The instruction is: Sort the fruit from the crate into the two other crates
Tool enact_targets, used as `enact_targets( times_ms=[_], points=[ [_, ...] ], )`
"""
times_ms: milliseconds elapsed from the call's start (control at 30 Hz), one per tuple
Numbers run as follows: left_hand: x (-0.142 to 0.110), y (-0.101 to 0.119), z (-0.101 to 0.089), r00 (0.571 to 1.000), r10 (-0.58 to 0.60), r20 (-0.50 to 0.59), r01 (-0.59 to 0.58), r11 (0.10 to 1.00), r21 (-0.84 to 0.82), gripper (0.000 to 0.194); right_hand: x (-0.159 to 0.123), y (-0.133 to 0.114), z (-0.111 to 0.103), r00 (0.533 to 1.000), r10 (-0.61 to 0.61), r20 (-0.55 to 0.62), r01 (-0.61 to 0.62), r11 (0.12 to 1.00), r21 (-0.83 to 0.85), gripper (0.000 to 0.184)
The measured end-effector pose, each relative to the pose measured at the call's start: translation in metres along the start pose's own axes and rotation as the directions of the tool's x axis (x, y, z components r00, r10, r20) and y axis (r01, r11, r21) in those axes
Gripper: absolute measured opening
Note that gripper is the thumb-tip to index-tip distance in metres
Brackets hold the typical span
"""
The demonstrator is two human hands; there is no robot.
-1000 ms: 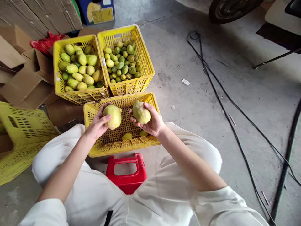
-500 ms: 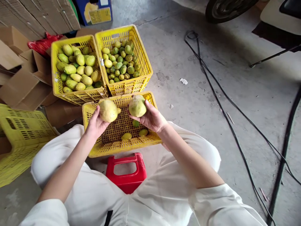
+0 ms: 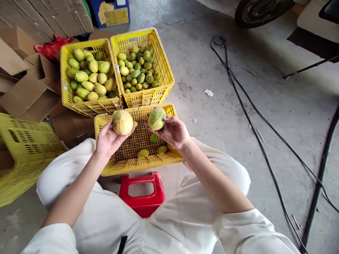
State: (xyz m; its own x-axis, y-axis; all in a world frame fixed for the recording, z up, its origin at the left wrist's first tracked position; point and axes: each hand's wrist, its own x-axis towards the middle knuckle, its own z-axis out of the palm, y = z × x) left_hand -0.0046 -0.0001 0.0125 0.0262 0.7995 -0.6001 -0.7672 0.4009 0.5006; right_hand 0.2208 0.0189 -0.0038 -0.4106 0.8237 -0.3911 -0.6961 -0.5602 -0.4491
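Observation:
My left hand (image 3: 109, 140) is cupped under a large pale-yellow lemon (image 3: 122, 122), with the fingers curled beneath it. In my right hand (image 3: 177, 132) rests a greenish lemon (image 3: 156, 118) with rough patches, held by thumb and fingers. Both lemons are side by side, above a shallow-looking yellow plastic crate (image 3: 140, 165) between my knees. Inside that crate lie a green lemon (image 3: 154, 138) and two yellowish ones, one (image 3: 143, 153) near the front wall and another (image 3: 161, 149) to its right. A small yellow bit shows behind my left fingertips; I cannot tell what it belongs to.
Beyond stand a crate of large yellow-green lemons (image 3: 91, 106) and a crate of smaller, greener ones (image 3: 148, 96). Another yellow crate (image 3: 29, 151) is at left, near cardboard boxes (image 3: 29, 95). A red stool (image 3: 143, 204) is between my legs. Black cables (image 3: 249, 109) cross the floor at right.
Both lemons have turned a little in my hands. My left fingers have moved further under the yellow lemon, and the green one shows another side. The view has shifted slightly.

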Motion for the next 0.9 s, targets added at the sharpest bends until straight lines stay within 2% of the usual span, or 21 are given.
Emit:
enact_targets(
  times_ms=[67, 133, 233, 300, 400, 500, 600, 700, 800, 867, 900],
  points=[
    [0.001, 0.002, -0.001, 0.999, 0.04, -0.022, -0.04, 0.999, -0.005, 0.027, -0.001, -0.001, 0.002, 0.999, -0.015, 0.043, 0.016, 1.0, -0.018, 0.035],
    [0.004, 0.001, -0.002, 0.995, 0.059, -0.078, -0.059, 0.998, -0.004, 0.029, -0.001, 0.0, 0.002, 0.998, 0.024, 0.061, -0.021, 0.999, -0.04, 0.038],
    [0.007, -0.003, -0.006, 0.985, 0.095, -0.145, -0.094, 0.995, 0.014, 0.017, 0.0, 0.007, 0.0, 0.994, 0.107, 0.019, -0.105, 0.99, -0.095, 0.048],
    [0.008, -0.005, -0.007, 0.988, 0.081, -0.134, -0.075, 0.996, 0.046, 0.017, 0.0, 0.011, -0.002, 0.986, 0.155, -0.059, -0.162, 0.976, -0.142, 0.051],
    [0.003, -0.004, -0.007, 0.999, -0.002, -0.048, 0.006, 0.997, 0.08, 0.03, -0.002, 0.014, -0.001, 0.972, 0.2, -0.126, -0.218, 0.965, -0.148, 0.048],
    [-0.005, 0.004, -0.004, 0.999, -0.006, 0.033, 0.004, 0.999, 0.045, 0.047, -0.007, 0.01, 0.005, 0.986, 0.16, -0.034, -0.163, 0.983, -0.084, 0.048],
    [-0.011, 0.012, 0.0, 0.998, 0.006, 0.061, -0.007, 1.0, 0.016, 0.039, -0.01, 0.002, 0.012, 0.998, 0.035, 0.051, -0.032, 0.998, -0.05, 0.053],
    [-0.009, 0.013, 0.002, 1.0, -0.002, 0.013, 0.002, 1.0, 0.03, 0.031, -0.006, -0.002, 0.013, 0.998, -0.019, 0.056, 0.022, 0.998, -0.066, 0.049],
    [-0.002, 0.01, -0.004, 0.997, -0.04, -0.073, 0.046, 0.996, 0.075, 0.027, 0.0, 0.008, 0.001, 0.997, 0.075, -0.027, -0.079, 0.983, -0.169, 0.039],
    [0.003, 0.009, -0.011, 0.987, -0.077, -0.142, 0.09, 0.992, 0.09, 0.025, 0.002, 0.024, -0.012, 0.973, 0.15, -0.178, -0.191, 0.95, -0.246, 0.034],
    [0.004, 0.009, -0.015, 0.98, -0.087, -0.179, 0.103, 0.991, 0.082, 0.024, 0.001, 0.033, -0.019, 0.946, 0.17, -0.274, -0.245, 0.932, -0.267, 0.032]
  ],
)
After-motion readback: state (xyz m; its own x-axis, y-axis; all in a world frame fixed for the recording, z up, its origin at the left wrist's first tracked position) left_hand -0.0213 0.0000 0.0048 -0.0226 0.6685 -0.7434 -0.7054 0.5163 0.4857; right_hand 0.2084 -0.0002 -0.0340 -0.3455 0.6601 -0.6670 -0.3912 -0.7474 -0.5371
